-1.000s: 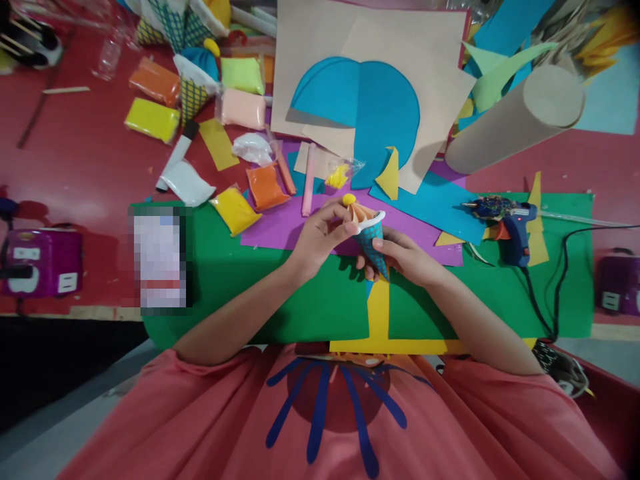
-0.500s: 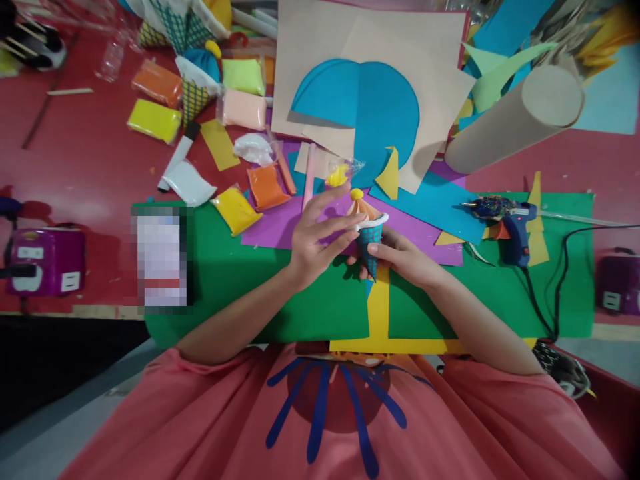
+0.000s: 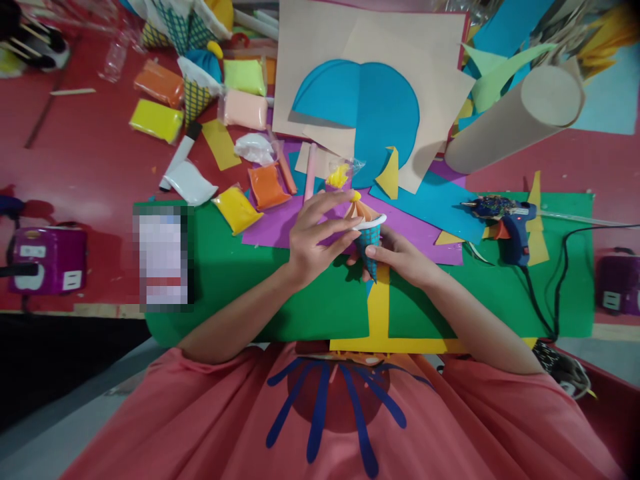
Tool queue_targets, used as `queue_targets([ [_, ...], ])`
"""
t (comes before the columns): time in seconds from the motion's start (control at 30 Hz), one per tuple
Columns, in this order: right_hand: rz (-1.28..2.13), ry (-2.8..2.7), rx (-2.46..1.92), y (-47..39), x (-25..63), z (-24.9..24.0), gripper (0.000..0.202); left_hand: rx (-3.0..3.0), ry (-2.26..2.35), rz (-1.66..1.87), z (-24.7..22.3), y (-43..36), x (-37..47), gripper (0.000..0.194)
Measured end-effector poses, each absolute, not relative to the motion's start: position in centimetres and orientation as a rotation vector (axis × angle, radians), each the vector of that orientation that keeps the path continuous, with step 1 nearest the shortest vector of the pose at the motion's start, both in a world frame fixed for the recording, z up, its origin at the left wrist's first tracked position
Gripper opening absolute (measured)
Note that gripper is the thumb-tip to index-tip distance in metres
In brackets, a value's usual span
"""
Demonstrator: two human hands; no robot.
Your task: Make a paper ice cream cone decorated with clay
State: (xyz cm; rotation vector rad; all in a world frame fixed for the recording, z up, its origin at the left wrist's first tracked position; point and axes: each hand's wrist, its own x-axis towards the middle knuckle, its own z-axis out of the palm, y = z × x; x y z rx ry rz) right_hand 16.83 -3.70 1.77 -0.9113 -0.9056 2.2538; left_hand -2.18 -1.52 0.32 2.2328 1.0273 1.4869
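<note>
A craft ice cream cone (image 3: 369,241) with a teal grid-patterned cone, white rim, peach swirled top and small yellow ball stands nearly upright in front of me. My right hand (image 3: 397,257) is closed around its lower part, thumb on the front, other fingers partly hidden behind. From the left, my left hand (image 3: 315,237) reaches over with fingers stretched and spread. One fingertip touches the yellow ball, and others rest by the white rim and swirl. Behind the cone lies an opened packet of yellow clay (image 3: 338,176).
A green mat (image 3: 320,313) lies under my arms. To the right rests a blue glue gun (image 3: 515,233) with its cable. A phone (image 3: 164,257), several clay packets (image 3: 270,187) and a marker (image 3: 181,157) are on the left. Behind stand a paper tube (image 3: 515,120) and blue cut paper (image 3: 385,100).
My left fingertip has come down onto the yellow ball from just above it. The cone has shifted very slightly left, still in my right hand.
</note>
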Motion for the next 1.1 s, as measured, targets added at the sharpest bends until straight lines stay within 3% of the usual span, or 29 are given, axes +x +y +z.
queue_targets([
  [0.13,2.248,-0.906,-0.923,-3.69,16.84,1.86,0.058,2.224,1.013,1.507,0.4,-1.52,-2.08,0.015],
  [0.3,2.276,-0.871,-0.894,-3.62,17.05,1.82,0.061,2.241,0.982,1.533,0.26,-1.32,-2.38,0.036],
  [0.53,2.321,-0.865,-0.862,-3.72,17.13,1.75,0.055,2.389,1.098,1.471,0.21,-1.35,-2.67,0.017],
  [0.77,2.346,-0.845,-0.857,-3.72,17.14,1.75,0.059,2.448,1.111,1.539,0.57,-1.49,-2.43,0.017],
  [1.1,2.294,-0.831,-0.899,-3.96,16.81,1.94,0.064,2.088,0.936,1.541,0.55,-1.13,-2.29,0.011],
])
